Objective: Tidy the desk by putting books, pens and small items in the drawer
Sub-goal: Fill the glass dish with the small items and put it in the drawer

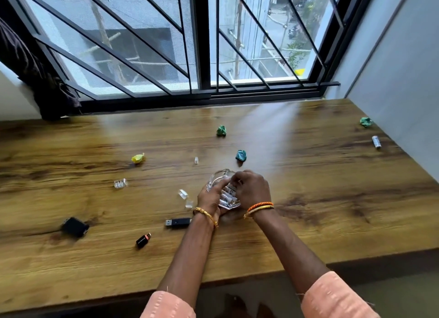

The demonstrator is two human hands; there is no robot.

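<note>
Both hands meet at a clear glass dish (219,178) on the brown wooden counter (308,175). The left hand (210,199) has its grip grasping the dish's side; the right hand (253,187) has its grip pinching small white rolls (229,194) inside.

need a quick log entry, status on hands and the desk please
Left hand and right hand both grip the glass dish. USB stick, paper balls and clear caps lie loose on the desk. No drawer in view.
</note>
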